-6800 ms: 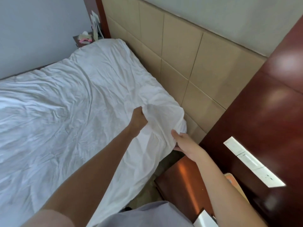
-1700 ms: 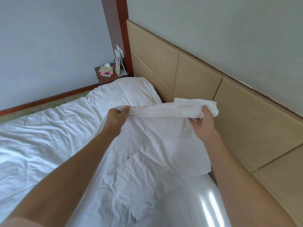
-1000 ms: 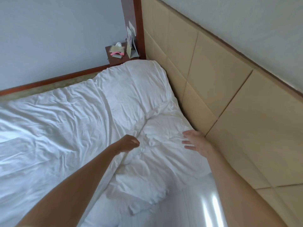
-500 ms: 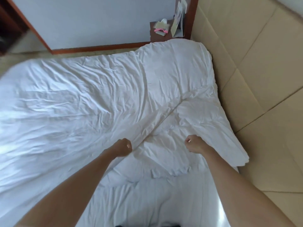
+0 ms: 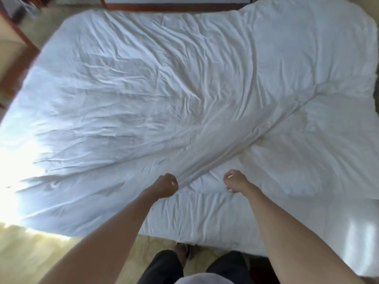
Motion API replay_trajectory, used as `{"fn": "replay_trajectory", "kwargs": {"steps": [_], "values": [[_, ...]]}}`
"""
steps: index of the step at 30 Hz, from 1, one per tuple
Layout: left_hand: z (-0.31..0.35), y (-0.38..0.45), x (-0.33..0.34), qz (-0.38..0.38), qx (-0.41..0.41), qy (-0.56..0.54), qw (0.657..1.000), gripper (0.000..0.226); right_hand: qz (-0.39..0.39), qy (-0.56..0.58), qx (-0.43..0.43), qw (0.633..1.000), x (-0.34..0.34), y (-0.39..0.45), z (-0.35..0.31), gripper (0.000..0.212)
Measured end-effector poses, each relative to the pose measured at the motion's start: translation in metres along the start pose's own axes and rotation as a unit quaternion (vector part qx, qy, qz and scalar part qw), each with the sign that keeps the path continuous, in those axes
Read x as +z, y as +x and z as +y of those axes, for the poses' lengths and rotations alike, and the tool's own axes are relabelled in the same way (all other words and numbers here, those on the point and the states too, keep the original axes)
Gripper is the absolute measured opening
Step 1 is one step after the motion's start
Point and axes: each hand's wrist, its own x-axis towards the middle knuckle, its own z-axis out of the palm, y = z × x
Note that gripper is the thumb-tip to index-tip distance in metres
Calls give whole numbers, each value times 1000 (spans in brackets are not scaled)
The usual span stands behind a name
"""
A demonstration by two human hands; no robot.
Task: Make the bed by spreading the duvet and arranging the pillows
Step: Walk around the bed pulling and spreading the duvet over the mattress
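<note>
- Across the bed, a white duvet (image 5: pixel 143 89) lies spread and heavily creased, covering nearly the whole top from the far edge to the near one, with its near-right part folded into a flap whose edge runs across the bed below the hands.
- A taut ridge of cloth runs on a slant from the far right down to the near middle, ending at the left hand (image 5: pixel 166 185).
- The left hand is curled into a fist, gripping that gathered ridge of duvet at its near end.
- The right hand (image 5: pixel 234 180) sits just beside it, apart from the left, fingers curled and pinching the duvet's cloth next to the ridge.
- Both forearms reach in from the bottom edge, bare to the elbow.
- The mattress edge (image 5: pixel 205 226), white and wrinkled, shows below the hands, with a glossy shine at the near right.
- Dark trouser legs (image 5: pixel 164 267) stand at the bed's side on yellowish carpet (image 5: pixel 30 253).
- A reddish wooden skirting (image 5: pixel 174 6) runs along the far wall, and blurred wooden furniture (image 5: pixel 18 48) stands at the far left.
</note>
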Motion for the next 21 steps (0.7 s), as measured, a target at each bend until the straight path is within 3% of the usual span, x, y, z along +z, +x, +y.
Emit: {"fn": "replay_trajectory", "kwargs": {"steps": [6, 12, 15, 17, 18, 19, 21], "values": [[-66, 7, 3, -34, -26, -113, 993, 12, -25, 275, 82, 958, 125, 18, -21, 54], [-98, 6, 13, -46, -31, -208, 977, 17, 27, 546, 91, 833, 171, 30, -63, 57], [-98, 1, 11, -61, -57, -310, 947, 24, 14, 532, 67, 844, 172, 23, -93, 49], [-90, -1, 6, -77, -94, -438, 891, 35, 26, 510, 39, 859, 165, 17, -116, 36], [-85, 1, 1, -81, -115, -521, 842, 39, 35, 499, 24, 866, 159, 14, -129, 30], [-80, 5, -6, -79, -136, -612, 775, 44, 45, 485, 10, 873, 152, 12, -141, 28], [-80, 21, -24, -51, -158, -780, 604, 56, 62, 466, -11, 883, 140, 9, -163, 25]]}}
